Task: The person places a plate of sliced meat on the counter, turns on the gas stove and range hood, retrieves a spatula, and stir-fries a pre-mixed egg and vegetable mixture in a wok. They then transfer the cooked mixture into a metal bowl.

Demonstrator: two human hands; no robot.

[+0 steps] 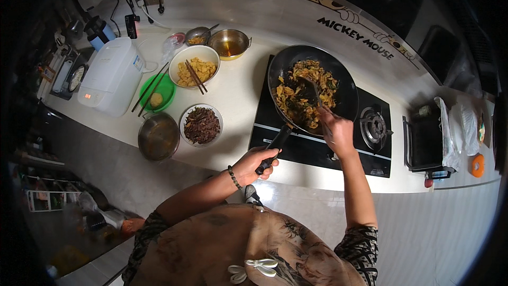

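My left hand (pixel 258 165) grips the black handle of a wok (pixel 345 80), which sits on the left burner of a black glass gas hob (pixel 266 115). In my right hand (pixel 337 129) is a metal spatula (pixel 314 87), its blade down among the food. Chopped, yellow-brown stir-fried food (pixel 327 80), glossy with oil, covers much of the wok's bottom. Part of the spatula's handle is hidden by my fingers. The hob's right burner (pixel 373 127) carries no pan.
Left of the hob stand a plate of dark shredded meat (pixel 201 125), a steel bowl (pixel 158 137), a green bowl (pixel 168 95) and a white bowl (pixel 214 54), both with chopsticks. Behind are an oil pan (pixel 234 50) and a white appliance (pixel 115 76). A black rack (pixel 424 147) stands right.
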